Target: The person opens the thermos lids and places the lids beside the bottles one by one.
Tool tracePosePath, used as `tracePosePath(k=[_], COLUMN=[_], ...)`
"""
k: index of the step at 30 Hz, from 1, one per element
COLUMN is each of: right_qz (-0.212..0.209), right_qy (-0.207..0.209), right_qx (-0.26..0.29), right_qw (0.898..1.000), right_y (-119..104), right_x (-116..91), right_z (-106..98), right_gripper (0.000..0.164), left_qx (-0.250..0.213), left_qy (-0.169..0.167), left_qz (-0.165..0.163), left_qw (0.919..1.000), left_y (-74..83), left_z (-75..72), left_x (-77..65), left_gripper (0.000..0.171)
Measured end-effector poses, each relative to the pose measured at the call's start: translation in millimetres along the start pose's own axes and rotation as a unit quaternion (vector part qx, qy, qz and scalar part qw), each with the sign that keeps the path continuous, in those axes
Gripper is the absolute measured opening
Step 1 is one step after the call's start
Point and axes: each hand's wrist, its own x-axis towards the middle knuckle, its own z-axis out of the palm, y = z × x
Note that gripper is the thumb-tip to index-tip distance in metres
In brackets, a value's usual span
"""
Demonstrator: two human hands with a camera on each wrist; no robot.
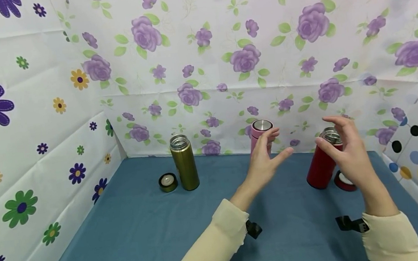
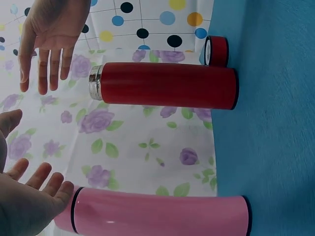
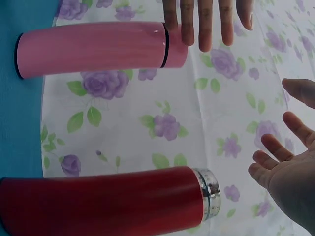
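A pink thermos (image 1: 256,133) with its lid on stands near the back wall, partly hidden behind my left hand (image 1: 260,163). That hand is held by the lid, thumb and fingers spread and gripping nothing; whether it touches the lid I cannot tell. Over on the right, a red thermos (image 1: 316,171) stands uncapped, its steel neck showing. My right hand (image 1: 352,160) is raised beside that neck with thumb and fingers apart, holding nothing; in the right wrist view, the red thermos (image 3: 108,201) is apart from the fingers. A red cap (image 1: 344,182) lies by its base.
Further left stands an olive-gold thermos (image 1: 185,166), uncapped, with its cap (image 1: 168,182) on the blue cloth (image 1: 128,235) next to it. Flowered sheeting (image 1: 203,68) closes off the back, and patterned sheets (image 1: 27,165) line both sides.
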Motion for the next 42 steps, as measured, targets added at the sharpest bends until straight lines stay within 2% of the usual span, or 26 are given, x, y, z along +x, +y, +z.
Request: tracePosePath(k=[5,10,17,24,30,42], right_qz=[0.001,-0.011,-0.014,-0.014,-0.002,0.024], right_qy=[-0.013,-0.019,-0.033,-0.041,-0.052,-0.061], right_qx=[-0.006,0.000,0.008,0.028,0.039,0.059], right_qw=[1.000,1.000,0.999,0.999,0.998,0.996], right_y=[-5,-8,-6,0,6,17], right_x=[4,8,8,10,9,9], right_z=[6,13,21,32,44,61], right_gripper=[0.061,0.060,0.060,0.060,0.059,0.058], left_qx=[-0.012,-0.017,-0.013,-0.003,0.018,0.029], left_qy=[0.019,0.023,0.025,0.033,0.048,0.062], left_qz=[0.003,0.015,0.025,0.031,0.030,0.026], left_qw=[0.9997,0.9995,0.9993,0.9990,0.9982,0.9973], left_y=[0.7,0.1,-3.7,-0.5,-0.9,-6.0], left_z=[-10.9,-18.4,-26.9,-35.0,-41.2,-52.0], left_x=[0.4,1.9,2.6,2.4,2.0,-0.3], left_gripper=[0.063,0.062,0.061,0.061,0.061,0.061])
